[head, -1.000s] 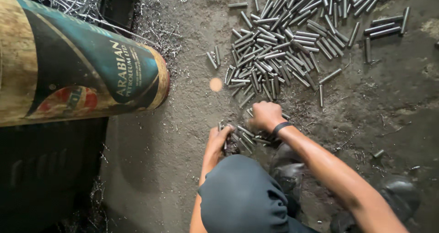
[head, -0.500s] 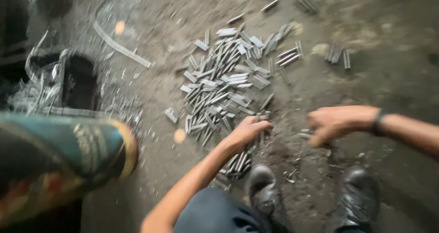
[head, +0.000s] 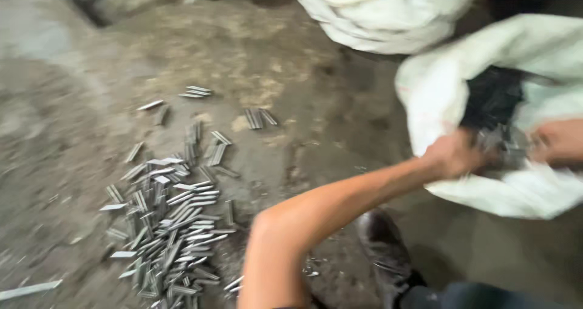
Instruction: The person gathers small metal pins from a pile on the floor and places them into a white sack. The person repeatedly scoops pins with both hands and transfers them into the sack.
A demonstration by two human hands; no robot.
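A rough, dirty concrete floor (head: 316, 84) is seen, stained with paler patches. White sacks (head: 388, 8) are piled at its far edge. Dim, even light is cast throughout.

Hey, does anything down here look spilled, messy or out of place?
Yes. Short metal pieces lie loose in an untidy pile on the dirty floor, with strays scattered beyond it. Both hands, left and right, are at the open mouth of a white sack. The picture is blurred, so finer damage cannot be judged.
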